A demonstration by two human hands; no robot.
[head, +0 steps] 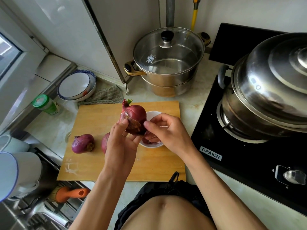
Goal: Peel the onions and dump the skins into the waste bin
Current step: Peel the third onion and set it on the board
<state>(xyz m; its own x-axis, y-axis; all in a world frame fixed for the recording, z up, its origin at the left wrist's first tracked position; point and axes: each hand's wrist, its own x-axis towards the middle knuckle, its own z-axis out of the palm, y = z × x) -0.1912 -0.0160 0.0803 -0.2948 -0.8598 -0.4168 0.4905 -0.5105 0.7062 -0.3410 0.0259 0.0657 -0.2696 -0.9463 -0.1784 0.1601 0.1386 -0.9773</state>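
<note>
Red onion held above the cutting board, both hands on it.

The left hand (122, 140) grips the red onion (135, 119) from below, fingers curled round its loose skin; the right hand (163, 130) touches its right side, thumb and fingers pinching at the skin. Under it, a small white bowl (153, 114) with skins stands on the wooden cutting board (157, 163). 2 more onions lie on the board to the left: 1 whole (83, 143), 1 (105, 143) partly hidden behind the left hand.
</note>
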